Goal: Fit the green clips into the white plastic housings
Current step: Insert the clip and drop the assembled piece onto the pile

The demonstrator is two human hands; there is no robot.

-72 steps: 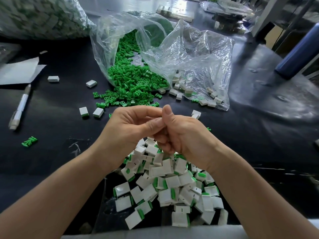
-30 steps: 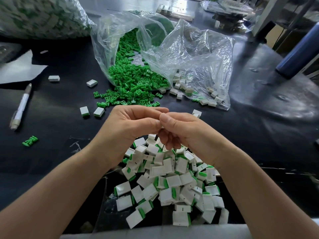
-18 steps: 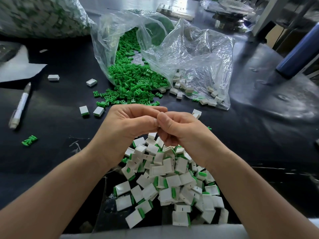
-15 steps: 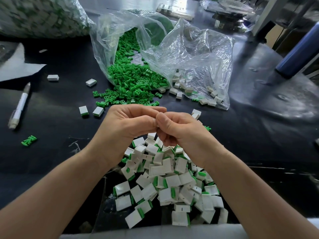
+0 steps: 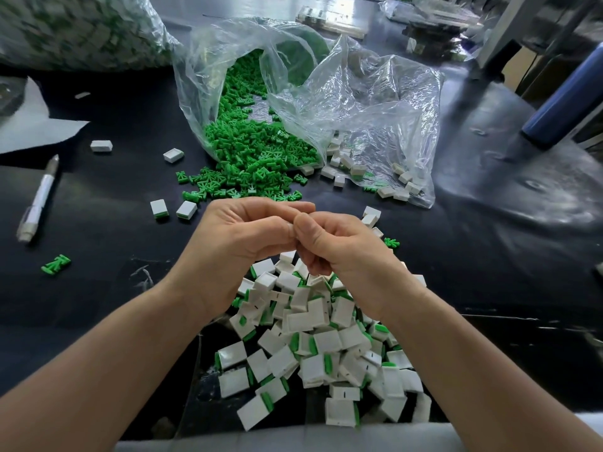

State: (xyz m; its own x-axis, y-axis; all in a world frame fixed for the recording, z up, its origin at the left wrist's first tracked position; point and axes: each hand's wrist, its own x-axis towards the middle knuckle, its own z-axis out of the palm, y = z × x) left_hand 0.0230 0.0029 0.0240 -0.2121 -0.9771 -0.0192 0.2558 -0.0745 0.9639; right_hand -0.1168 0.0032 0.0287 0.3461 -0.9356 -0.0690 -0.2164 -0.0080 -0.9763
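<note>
One black table (image 5: 489, 272) holds two open clear bags (image 5: 375, 93), one spilling countless green clips (image 5: 254, 151), the other a few white housings (image 5: 342, 161). Dozens of clipped housings (image 5: 313, 337) heap at the near edge. Above them left hand (image 5: 235, 236) and right hand (image 5: 339, 246) meet, fingers curled; can't tell what they pinch. One pen (image 5: 37, 200) far left.

My forearms rise from the lower corners and meet mid-frame. My left hand (image 5: 241, 233) and right hand (image 5: 342, 247) touch, fingers curled inward, thumbs pressed tip to tip.
</note>
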